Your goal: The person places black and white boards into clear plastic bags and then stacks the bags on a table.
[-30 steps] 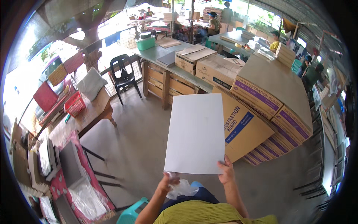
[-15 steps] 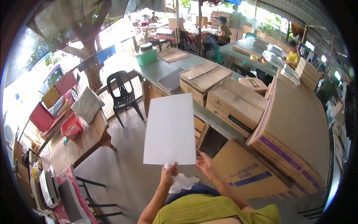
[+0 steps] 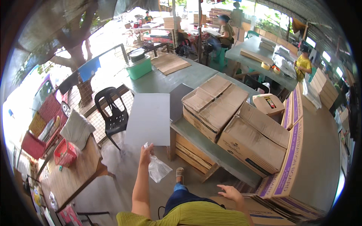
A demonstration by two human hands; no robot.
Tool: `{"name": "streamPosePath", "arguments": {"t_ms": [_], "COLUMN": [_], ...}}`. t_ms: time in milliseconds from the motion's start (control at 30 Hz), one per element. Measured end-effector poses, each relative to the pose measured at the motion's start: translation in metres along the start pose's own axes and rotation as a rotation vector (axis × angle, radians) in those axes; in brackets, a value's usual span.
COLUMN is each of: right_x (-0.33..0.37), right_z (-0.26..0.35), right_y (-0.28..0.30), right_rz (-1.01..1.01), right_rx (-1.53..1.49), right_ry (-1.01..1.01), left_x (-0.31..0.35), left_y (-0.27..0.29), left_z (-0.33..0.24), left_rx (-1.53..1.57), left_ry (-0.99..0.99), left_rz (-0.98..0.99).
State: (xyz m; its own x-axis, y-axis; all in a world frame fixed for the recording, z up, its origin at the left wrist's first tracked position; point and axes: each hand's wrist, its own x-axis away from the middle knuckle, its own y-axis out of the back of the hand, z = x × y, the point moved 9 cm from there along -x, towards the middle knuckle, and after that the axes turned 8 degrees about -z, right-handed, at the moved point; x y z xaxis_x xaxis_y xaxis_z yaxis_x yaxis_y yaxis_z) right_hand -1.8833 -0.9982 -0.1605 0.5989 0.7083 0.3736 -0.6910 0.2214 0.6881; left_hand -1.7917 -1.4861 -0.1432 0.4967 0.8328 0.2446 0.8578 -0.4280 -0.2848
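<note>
My left hand (image 3: 146, 153) is closed on the lower edge of a flat white board (image 3: 149, 117), which stretches away from me at arm's length. A crumpled clear plastic bag (image 3: 158, 169) hangs from the same hand, below the board. Held low on the right, my right hand (image 3: 230, 193) is empty with its fingers stretched out, above or beside flat brown cardboard (image 3: 247, 211); whether it touches the cardboard I cannot tell. A dark grey board (image 3: 179, 101) lies on the grey-green table (image 3: 192, 130) just past the white board's right edge.
Two brown cartons (image 3: 215, 105) sit on the table, beside tall stacked cardboard (image 3: 316, 150) at right. A green bin (image 3: 138, 67) and a brown sheet (image 3: 171, 63) lie farther back. A black chair (image 3: 113, 113) and wooden table (image 3: 73, 173) stand left. A co-worker (image 3: 302, 64) is far right.
My right hand has let go of the white board and moved down to the right. My left hand has carried the board left and forward, toward the table. One foot now shows ahead.
</note>
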Motion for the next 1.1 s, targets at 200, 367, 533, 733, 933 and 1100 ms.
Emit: {"name": "streamPosePath", "arguments": {"t_ms": [200,367,533,733,933,1100], "right_x": [-0.084,-0.137,-0.170,-0.135,-0.110,-0.042], "right_z": [-0.035,-0.014,0.014,-0.025,0.021,0.085], "right_y": [-0.029,-0.045,-0.024,-0.051,-0.021,0.011], "right_rz": [-0.003,-0.034,-0.084,-0.422,-0.643,-0.990], "right_rx": [-0.177,-0.441,-0.387,-0.372,-0.406,-0.599], "right_ry": [-0.445,-0.522,-0.554,-0.576,-0.510,-0.433], "left_x": [-0.198,-0.303,-0.382,-0.331,-0.126,0.138], "left_y": [-0.071,-0.122,-0.096,-0.125,-0.198,-0.239], "left_z": [0.026,0.067,0.100,0.096,0.138,0.141], "left_rx": [-0.156,-0.237,-0.620,-1.469,-1.122,-0.945], "left_ry": [0.090,0.201,0.173,0.099,-0.093,0.470], "left_rz": [0.209,0.323,0.416,0.488,1.230,1.685]}}
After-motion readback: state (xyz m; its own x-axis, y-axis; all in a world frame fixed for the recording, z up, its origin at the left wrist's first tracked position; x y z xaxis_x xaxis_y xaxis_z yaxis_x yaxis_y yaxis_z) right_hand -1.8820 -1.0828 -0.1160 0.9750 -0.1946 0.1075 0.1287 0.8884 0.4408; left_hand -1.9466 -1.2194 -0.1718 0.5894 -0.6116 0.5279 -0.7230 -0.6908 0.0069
